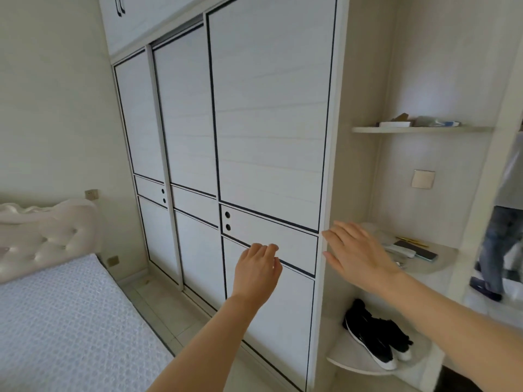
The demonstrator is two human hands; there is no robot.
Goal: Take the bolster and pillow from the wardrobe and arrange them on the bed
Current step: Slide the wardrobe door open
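A tall white wardrobe (268, 114) with black-trimmed sliding doors fills the middle of the view, and all its doors are closed. The bolster and pillow are hidden from sight. My left hand (257, 271) rests with loosely curled fingers on the front of the right door, just below its two round finger holes (227, 221). My right hand (356, 251) is flat and spread at the right edge of that same door, holding nothing. The bed (65, 315), with a bare white quilted mattress and a tufted cream headboard (48, 236), lies at the lower left.
Curved corner shelves stand right of the wardrobe: boxes on the top shelf (418, 128), a phone (416, 249) on the middle one, black sneakers (379, 338) on the lowest. A person's legs (498, 247) show at the far right. A narrow tiled floor strip (158, 309) separates bed and wardrobe.
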